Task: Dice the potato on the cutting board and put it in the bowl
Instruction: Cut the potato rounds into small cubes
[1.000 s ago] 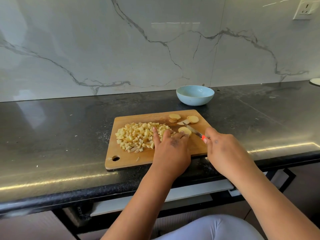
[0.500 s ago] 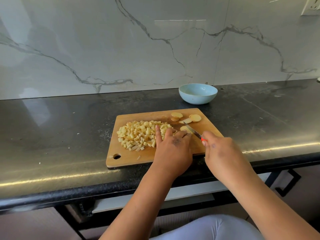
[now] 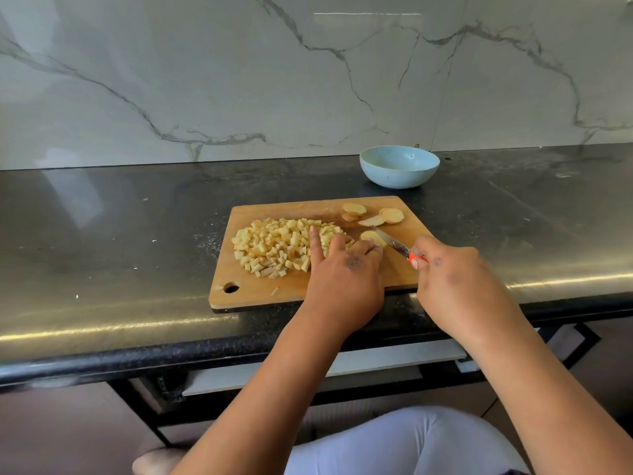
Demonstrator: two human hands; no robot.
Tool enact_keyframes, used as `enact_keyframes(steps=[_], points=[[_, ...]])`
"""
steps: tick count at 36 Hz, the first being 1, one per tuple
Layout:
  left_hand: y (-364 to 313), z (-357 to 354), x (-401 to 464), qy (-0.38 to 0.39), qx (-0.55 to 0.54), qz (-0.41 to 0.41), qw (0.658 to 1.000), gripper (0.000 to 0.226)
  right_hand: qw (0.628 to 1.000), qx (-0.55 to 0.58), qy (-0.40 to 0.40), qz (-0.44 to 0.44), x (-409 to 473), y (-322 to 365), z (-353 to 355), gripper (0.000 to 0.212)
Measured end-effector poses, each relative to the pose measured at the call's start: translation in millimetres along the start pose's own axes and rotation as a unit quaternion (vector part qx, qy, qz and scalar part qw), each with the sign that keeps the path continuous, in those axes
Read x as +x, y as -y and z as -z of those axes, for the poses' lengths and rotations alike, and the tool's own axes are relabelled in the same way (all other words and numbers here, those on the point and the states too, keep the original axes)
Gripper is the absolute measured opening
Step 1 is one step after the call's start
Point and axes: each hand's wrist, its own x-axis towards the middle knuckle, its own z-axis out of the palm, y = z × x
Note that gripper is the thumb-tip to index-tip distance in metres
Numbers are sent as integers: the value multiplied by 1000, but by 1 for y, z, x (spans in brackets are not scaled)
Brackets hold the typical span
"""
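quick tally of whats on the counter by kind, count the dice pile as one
Cutting board: 1
Bowl: 1
Knife: 1
Diced potato pile: 1
Uncut potato slices: about 5, some overlapping
Total: about 9

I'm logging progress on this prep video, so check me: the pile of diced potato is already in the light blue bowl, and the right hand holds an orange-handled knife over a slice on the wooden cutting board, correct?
Not quite. The head view shows the pile of diced potato on the wooden cutting board, not in the light blue bowl, whose visible inside looks empty. The rest holds: the right hand holds the orange-handled knife over a slice.
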Motion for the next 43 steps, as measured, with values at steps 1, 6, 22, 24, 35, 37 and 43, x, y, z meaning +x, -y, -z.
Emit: enact_keyframes(steps=[1,6,22,24,35,37,43], points=[[0,0,0,-1,0,0,1000,49,1000,-3,7,-2,0,0,2,11],[0,-2,0,-3,-1,1,1000,50,999,-26,43,-14,-3,-3,10,14],[2,-3,1,1,3,-3,1000,51,996,-53,70,-10,-12,-8,27,10],[3,-3,2,-1,-3,-1,1000,50,997,-42,63,-9,-9,-9,25,8],[3,-2,-2,-26,-39,20,999,47,999,32,17,1,-1,-14,22,12],[2,-2,-2,-21,-37,15,999,47,999,21,36,3,-3,-9,21,11],[-1,0,-2,-28,-33,9,999,45,998,-3,57,-14,-7,4,10,12]])
